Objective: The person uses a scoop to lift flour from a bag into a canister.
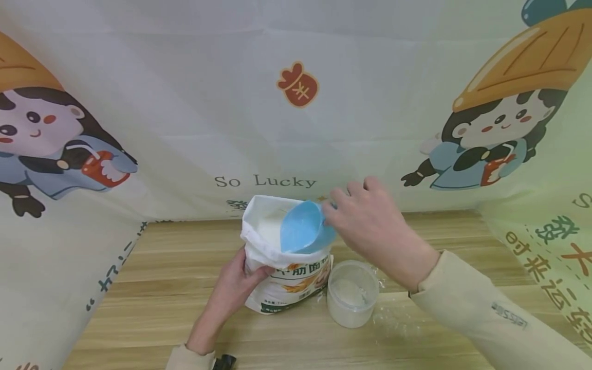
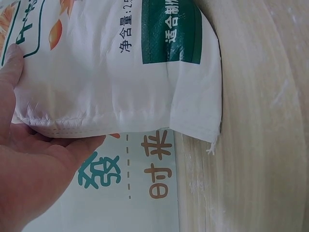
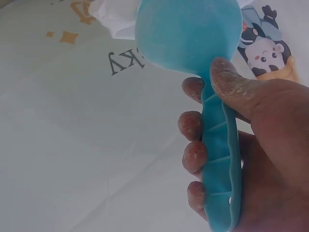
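A white flour bag (image 1: 289,282) stands on the table with its top folded down and white flour (image 1: 270,229) inside. My left hand (image 1: 240,282) grips the bag's left side, thumb on the printed front and fingers behind, as the left wrist view also shows around the bag (image 2: 104,92). My right hand (image 1: 370,226) holds a blue scoop (image 1: 302,228) over the bag's mouth, its bowl partly inside the rim. In the right wrist view, flour-dusted fingers (image 3: 191,125) wrap the ribbed handle (image 3: 219,159). What the scoop's bowl carries cannot be made out clearly.
A clear round plastic tub (image 1: 352,308) with some white powder inside stands right of the bag, touching or very near it. Crumpled clear film (image 1: 393,324) lies beside the tub. Printed cloth (image 1: 208,103) walls the wooden table (image 1: 152,308) at the back and sides.
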`<action>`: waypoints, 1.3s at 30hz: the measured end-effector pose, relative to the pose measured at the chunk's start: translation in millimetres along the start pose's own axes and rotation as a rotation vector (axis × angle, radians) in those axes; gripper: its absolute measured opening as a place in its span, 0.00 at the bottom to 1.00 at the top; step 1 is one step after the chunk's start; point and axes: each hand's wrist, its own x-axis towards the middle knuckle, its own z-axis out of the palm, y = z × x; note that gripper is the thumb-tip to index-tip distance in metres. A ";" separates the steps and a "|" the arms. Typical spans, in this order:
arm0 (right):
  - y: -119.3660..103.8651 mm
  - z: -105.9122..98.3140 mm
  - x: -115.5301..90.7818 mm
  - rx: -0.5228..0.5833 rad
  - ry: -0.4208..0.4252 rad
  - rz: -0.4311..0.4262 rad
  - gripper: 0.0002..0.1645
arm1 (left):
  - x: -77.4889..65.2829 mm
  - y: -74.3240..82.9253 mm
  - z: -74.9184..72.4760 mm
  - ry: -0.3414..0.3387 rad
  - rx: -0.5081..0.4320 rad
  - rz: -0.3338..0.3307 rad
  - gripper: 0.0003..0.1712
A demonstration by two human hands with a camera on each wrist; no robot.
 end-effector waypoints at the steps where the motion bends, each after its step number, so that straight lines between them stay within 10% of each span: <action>1: -1.6 0.4 1.0 -0.009 -0.001 -0.003 0.14 | 0.1 -0.1 0.0 0.001 0.004 0.004 0.33; 39: -27.7 21.9 11.9 0.054 -0.090 -0.016 0.11 | 0.5 -0.3 1.0 0.003 0.023 0.004 0.35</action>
